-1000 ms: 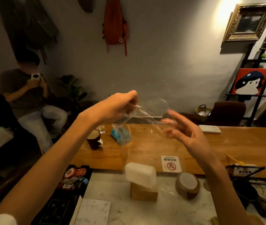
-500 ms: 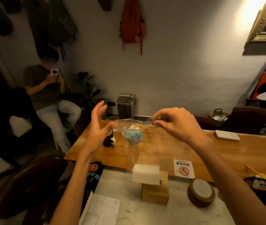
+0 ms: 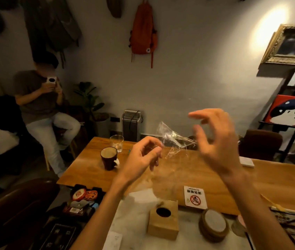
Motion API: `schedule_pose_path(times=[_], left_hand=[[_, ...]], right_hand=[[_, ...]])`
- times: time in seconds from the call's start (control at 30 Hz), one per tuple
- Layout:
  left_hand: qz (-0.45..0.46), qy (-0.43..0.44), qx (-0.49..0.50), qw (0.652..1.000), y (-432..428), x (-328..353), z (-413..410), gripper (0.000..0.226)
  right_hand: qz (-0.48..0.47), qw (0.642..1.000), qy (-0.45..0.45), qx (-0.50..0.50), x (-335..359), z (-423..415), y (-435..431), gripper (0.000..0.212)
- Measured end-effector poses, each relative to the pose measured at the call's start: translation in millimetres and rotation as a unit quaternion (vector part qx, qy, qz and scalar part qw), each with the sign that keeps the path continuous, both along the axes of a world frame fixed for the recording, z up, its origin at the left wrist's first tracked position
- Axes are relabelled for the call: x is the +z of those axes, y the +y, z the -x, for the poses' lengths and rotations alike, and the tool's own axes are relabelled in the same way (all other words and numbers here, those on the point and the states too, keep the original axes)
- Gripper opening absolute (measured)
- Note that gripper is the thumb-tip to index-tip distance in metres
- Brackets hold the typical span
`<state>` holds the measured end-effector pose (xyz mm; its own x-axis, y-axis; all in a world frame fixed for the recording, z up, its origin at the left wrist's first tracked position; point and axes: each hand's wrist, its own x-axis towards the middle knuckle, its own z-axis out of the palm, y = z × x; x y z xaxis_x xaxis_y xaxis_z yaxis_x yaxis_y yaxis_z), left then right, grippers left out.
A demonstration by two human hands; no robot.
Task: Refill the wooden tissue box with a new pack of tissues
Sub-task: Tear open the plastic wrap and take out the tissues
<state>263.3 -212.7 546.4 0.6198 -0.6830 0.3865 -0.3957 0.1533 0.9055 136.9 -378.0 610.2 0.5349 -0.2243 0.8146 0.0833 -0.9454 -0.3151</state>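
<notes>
Left hand (image 3: pixel 144 157): raised over the wooden worktop (image 3: pixel 188 170), palm turned inward, fingers curled. Thumb and forefinger are pinched together on the near corner of the clear plastic wrapper (image 3: pixel 172 141).
Left grip: closed to a fingertip pinch; it holds the wrapper only.
Right hand (image 3: pixel 218 141): raised beside and slightly above the left, fingers spread and bent, thumb apart from the rest.
Right grip: wide open. The wrapper's far edge lies against or just short of the thumb; contact cannot be told because of blur.
Clear plastic wrapper: crumpled, stretched in the air between the two hands, clear of the worktop.
Wooden tissue box (image 3: pixel 163 221): stands on the pale marble worktop (image 3: pixel 134 230) below the hands, near the front edge of the wooden worktop. The round opening in its top face shows dark. Neither hand touches it.
Tissue stack (image 3: pixel 141 196): a white block lies just behind the box on its left, partly hidden by the left forearm; its edges are blurred.
Other items: a dark mug (image 3: pixel 109 157) and a clear glass (image 3: pixel 116 142) stand on the wooden worktop left of the hands. A stack of round coasters (image 3: pixel 213 225) sits right of the box.
</notes>
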Motion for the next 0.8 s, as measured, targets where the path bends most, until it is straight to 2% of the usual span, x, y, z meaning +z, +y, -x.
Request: schedule_pose_path(times=[0.07,0.13,0.23,0.33,0.47,0.6,0.7,0.77,0.8], left_hand=[[-0.004,-0.014,0.002,1.000,1.9,12.4,7.5,0.012],[-0.010,-0.032,0.013,0.999,8.9,22.0,12.4,0.015],[-0.022,-0.070,0.031,0.997,22.3,28.9,15.1,0.022],[-0.027,-0.072,0.042,0.996,35.1,30.7,14.0,0.021],[-0.034,-0.069,0.046,0.996,46.0,28.9,14.5,0.021],[-0.043,-0.066,0.033,0.996,48.0,23.4,17.3,0.022],[-0.028,-0.058,0.020,0.998,46.4,21.0,18.9,0.028],[-0.023,-0.056,0.018,0.998,44.2,20.1,19.3,0.030],[-0.021,-0.053,0.014,0.998,43.0,20.0,19.2,0.031]], right_hand=[[0.096,0.994,0.034,-0.028,-5.9,-8.9,28.6,0.027],[0.116,0.991,0.057,-0.037,-12.6,-20.4,44.7,0.032],[0.071,0.996,0.050,-0.010,-15.1,-32.6,57.2,0.032],[0.028,0.996,0.074,0.043,-14.3,-37.9,63.9,0.033],[-0.083,0.983,0.090,0.138,-5.4,-38.9,63.6,0.016],[-0.035,0.990,0.091,0.104,1.4,-40.5,57.4,0.012],[-0.040,0.998,0.023,0.033,18.1,-39.1,39.9,0.010],[-0.100,0.985,0.081,0.119,29.0,-32.7,27.6,0.012],[-0.132,0.962,0.141,0.194,32.3,-26.1,25.2,0.019]])
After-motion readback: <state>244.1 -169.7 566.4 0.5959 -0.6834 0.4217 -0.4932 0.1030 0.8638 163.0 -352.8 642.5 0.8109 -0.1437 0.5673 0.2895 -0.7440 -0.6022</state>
